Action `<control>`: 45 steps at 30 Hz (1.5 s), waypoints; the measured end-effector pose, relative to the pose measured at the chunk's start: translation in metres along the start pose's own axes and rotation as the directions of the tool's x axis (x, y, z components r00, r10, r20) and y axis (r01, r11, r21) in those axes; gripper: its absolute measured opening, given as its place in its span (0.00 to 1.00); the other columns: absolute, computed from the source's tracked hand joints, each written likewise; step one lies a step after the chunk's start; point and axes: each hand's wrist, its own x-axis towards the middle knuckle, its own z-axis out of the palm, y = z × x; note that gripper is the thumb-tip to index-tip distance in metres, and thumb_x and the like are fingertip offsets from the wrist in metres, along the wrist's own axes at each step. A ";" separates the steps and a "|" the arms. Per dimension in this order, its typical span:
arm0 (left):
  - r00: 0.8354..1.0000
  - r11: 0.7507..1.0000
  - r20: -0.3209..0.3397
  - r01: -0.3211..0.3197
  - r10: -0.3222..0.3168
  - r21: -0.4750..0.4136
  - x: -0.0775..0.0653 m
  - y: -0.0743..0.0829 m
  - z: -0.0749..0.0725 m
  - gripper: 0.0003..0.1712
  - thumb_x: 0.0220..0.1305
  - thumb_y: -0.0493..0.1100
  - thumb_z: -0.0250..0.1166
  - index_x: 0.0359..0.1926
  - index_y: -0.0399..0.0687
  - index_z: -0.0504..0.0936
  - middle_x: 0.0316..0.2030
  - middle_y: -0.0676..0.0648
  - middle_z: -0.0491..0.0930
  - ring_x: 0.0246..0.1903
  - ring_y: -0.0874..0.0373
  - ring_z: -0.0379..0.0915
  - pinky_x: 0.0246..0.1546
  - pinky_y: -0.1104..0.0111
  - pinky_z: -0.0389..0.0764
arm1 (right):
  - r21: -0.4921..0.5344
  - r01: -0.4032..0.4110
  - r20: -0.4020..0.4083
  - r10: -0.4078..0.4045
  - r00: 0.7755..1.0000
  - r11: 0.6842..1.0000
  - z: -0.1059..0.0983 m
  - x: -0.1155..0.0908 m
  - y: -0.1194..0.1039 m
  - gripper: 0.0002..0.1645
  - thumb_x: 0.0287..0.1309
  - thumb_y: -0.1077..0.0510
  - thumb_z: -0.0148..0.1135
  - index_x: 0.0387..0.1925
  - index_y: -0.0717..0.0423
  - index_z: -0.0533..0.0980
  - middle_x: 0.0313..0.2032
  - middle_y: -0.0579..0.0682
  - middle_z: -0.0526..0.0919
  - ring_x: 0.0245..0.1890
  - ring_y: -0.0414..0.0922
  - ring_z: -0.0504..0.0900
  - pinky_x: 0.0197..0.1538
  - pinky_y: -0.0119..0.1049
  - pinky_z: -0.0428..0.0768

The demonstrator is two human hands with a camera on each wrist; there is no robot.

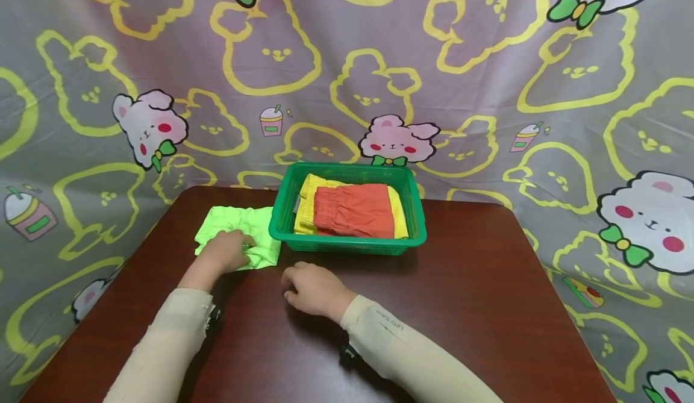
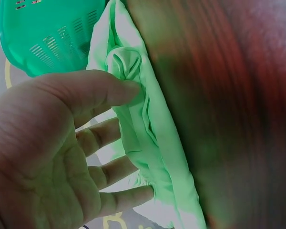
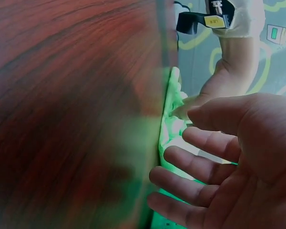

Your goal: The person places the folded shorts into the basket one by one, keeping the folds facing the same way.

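Lime-green shorts (image 1: 260,234), folded with a gathered waistband, lie on the table left of the green basket. My left hand (image 1: 225,251) is over them, its fingertips and thumb resting on the creased cloth; in the left wrist view the thumb (image 2: 119,90) lies beside a rolled fold, fingers spread. Between the shorts and the table's front, my right hand (image 1: 314,288) is held low over the wood with loosely bent fingers and nothing in it. The right wrist view shows its fingers (image 3: 195,186) apart, the green cloth beyond them.
The green plastic basket (image 1: 347,245) stands at the back of the table (image 1: 466,306). In it, a folded red-orange garment (image 1: 358,210) with a gathered waistband lies on a yellow one (image 1: 306,210). A patterned curtain (image 1: 477,90) hangs behind and beside the table.
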 end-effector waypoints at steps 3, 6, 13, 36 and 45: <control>1.000 1.000 0.003 0.021 -0.021 0.000 -0.001 0.004 0.001 0.22 0.54 0.39 0.70 0.53 0.47 0.87 0.50 0.37 0.83 0.49 0.26 0.75 0.45 0.40 0.79 | 0.003 -0.002 0.008 0.002 1.000 1.000 0.003 0.000 0.001 0.10 0.65 0.50 0.67 0.46 0.44 0.84 0.42 0.41 0.83 0.44 0.41 0.83 0.47 0.33 0.82; 1.000 1.000 0.002 0.025 -0.025 0.000 -0.002 0.006 0.001 0.21 0.55 0.39 0.70 0.53 0.47 0.87 0.51 0.37 0.83 0.50 0.26 0.75 0.46 0.40 0.79 | -0.004 0.000 0.014 0.000 1.000 1.000 0.007 0.002 0.001 0.10 0.65 0.50 0.67 0.46 0.44 0.84 0.41 0.41 0.83 0.43 0.41 0.83 0.46 0.33 0.82; 0.999 0.999 -0.022 0.038 -0.038 -0.018 -0.005 0.009 0.006 0.20 0.54 0.40 0.71 0.50 0.49 0.89 0.50 0.40 0.86 0.48 0.30 0.78 0.45 0.43 0.81 | -0.014 0.009 -0.009 -0.010 1.000 1.000 0.005 0.008 -0.002 0.09 0.65 0.50 0.67 0.44 0.45 0.84 0.40 0.42 0.82 0.41 0.41 0.83 0.43 0.33 0.81; 0.994 0.995 -0.053 0.096 -0.096 -0.009 -0.042 0.031 0.012 0.15 0.49 0.43 0.75 0.42 0.57 0.91 0.43 0.47 0.88 0.40 0.33 0.81 0.29 0.46 0.78 | -0.079 0.042 -0.070 -0.048 0.996 0.996 0.003 0.022 -0.013 0.15 0.64 0.49 0.66 0.50 0.46 0.85 0.47 0.44 0.83 0.48 0.43 0.82 0.49 0.34 0.81; 0.993 0.996 -0.072 0.091 -0.091 -0.001 -0.056 0.041 0.015 0.14 0.47 0.41 0.74 0.39 0.58 0.90 0.41 0.48 0.87 0.38 0.34 0.79 0.27 0.46 0.77 | -0.118 0.069 -0.113 -0.082 0.990 0.991 0.006 0.025 -0.017 0.15 0.64 0.50 0.67 0.50 0.46 0.85 0.48 0.44 0.82 0.48 0.44 0.81 0.50 0.35 0.81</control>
